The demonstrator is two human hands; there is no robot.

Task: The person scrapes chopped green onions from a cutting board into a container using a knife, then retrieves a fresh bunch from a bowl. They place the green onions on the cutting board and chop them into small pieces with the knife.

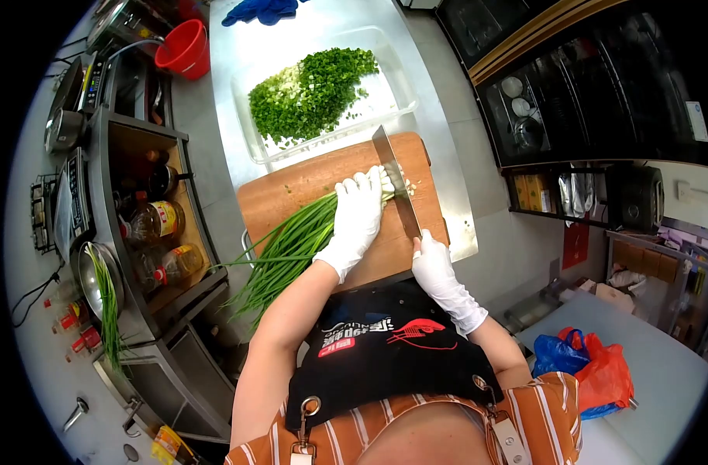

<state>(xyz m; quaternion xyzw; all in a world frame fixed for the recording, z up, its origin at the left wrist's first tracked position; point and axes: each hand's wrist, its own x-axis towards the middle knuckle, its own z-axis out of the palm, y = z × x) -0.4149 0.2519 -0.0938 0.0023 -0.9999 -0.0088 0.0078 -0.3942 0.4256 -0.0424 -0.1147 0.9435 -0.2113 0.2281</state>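
Note:
My left hand [357, 217], in a white glove, is closed over a bunch of green onions [296, 236] near their white ends. The long green leaves trail off the board toward my lower left. My right hand [434, 263], gloved too, grips the handle of a cleaver [396, 182]. Its broad blade stands on edge just right of the white ends. Small cut white bits [410, 186] lie beside the blade on the wooden cutting board [268, 198]. Beyond the board, a clear plastic tub [400, 70] holds a heap of chopped green onion [315, 97].
The board rests on a metal table [458, 225]. A blue cloth [262, 11] lies at its far end, with a red bucket [183, 50] to the left. More green onions [104, 302] hang over a metal bowl [86, 279]. Red and blue plastic bags [602, 368] sit at right.

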